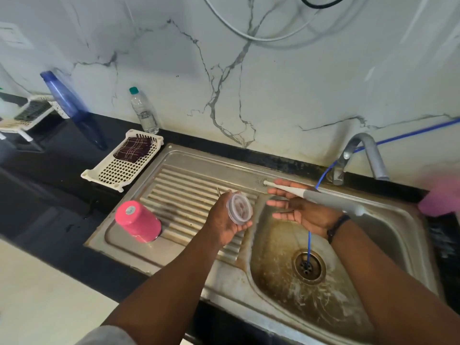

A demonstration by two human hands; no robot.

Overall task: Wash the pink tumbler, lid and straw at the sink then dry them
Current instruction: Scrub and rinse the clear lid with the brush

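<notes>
The pink tumbler [138, 221] stands upside down on the ribbed draining board [179, 185], left of the basin. My left hand [224, 220] holds the clear round lid [239, 209] by its edge, over the board's right end. My right hand [298, 207] is spread over the basin with straight fingers. A white-and-grey brush [323, 199] lies across it between thumb and forefinger, its tip pointing left at the sink's back rim. I cannot pick out the straw.
The tap [361, 155] stands at the back right, and a blue hose [309, 245] runs down into the drain [308, 266]. A white basket [119, 170] holds a checked cloth. A water bottle [144, 113] and a blue bottle [67, 100] stand behind. A blurred pink object [440, 200] sits at the right edge.
</notes>
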